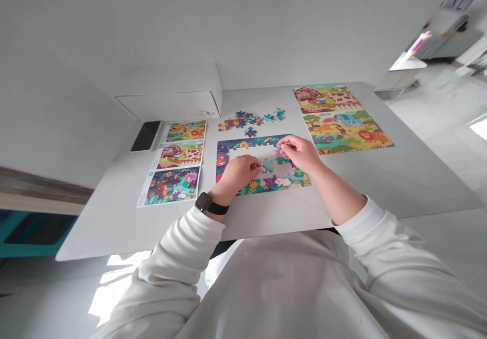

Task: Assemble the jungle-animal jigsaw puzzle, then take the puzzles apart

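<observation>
A jigsaw puzzle (224,144) lies on the table, its colourful border joined around a bare gap in the middle. My left hand (240,170), with a black watch on the wrist, pinches at the edge of a teal puzzle piece (268,165) inside that gap. Over the upper right of the border, my right hand (302,154) has thumb and forefinger closed on a purple puzzle piece (279,151), partly hidden by the fingers. Loose puzzle pieces (240,120) lie in a cluster beyond the puzzle, and teal pieces (274,115) sit to their right.
Two finished animal pictures (344,121) lie at the right. A sheet with three printed pictures (177,155) is on the left, beside a phone (146,136). A white box (171,103) stands against the wall at the back of the white table (411,176).
</observation>
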`<action>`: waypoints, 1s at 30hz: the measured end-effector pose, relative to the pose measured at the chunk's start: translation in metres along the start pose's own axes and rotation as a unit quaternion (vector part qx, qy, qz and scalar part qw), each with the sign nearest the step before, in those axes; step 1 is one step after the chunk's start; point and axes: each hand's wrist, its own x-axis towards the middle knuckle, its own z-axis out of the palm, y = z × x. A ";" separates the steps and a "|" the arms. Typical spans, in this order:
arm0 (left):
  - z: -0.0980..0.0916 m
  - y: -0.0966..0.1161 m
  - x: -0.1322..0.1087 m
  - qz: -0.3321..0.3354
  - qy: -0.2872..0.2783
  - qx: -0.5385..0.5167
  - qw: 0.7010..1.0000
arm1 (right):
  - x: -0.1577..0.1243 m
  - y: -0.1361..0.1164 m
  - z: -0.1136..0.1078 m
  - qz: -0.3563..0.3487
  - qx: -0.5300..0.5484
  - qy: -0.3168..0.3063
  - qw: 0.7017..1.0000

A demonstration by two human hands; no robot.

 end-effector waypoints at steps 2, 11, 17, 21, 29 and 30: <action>0.000 0.000 0.000 0.002 0.002 -0.005 1.000 | -0.001 -0.001 0.000 -0.004 -0.011 -0.003 1.000; -0.001 0.005 0.000 0.011 0.006 -0.043 0.999 | -0.004 0.004 0.001 -0.059 -0.160 -0.090 0.981; 0.003 0.003 0.001 0.038 0.006 -0.051 0.998 | -0.006 0.007 0.008 -0.055 -0.168 -0.125 0.976; 0.006 0.002 0.001 0.053 -0.003 -0.051 0.997 | -0.005 0.007 0.009 -0.031 -0.155 -0.126 0.979; 0.006 0.001 0.000 0.066 -0.021 -0.046 0.997 | -0.007 0.003 0.007 -0.005 -0.194 -0.144 0.970; 0.006 0.001 0.000 0.066 -0.023 -0.045 0.997 | -0.007 0.003 0.007 -0.010 -0.199 -0.143 0.969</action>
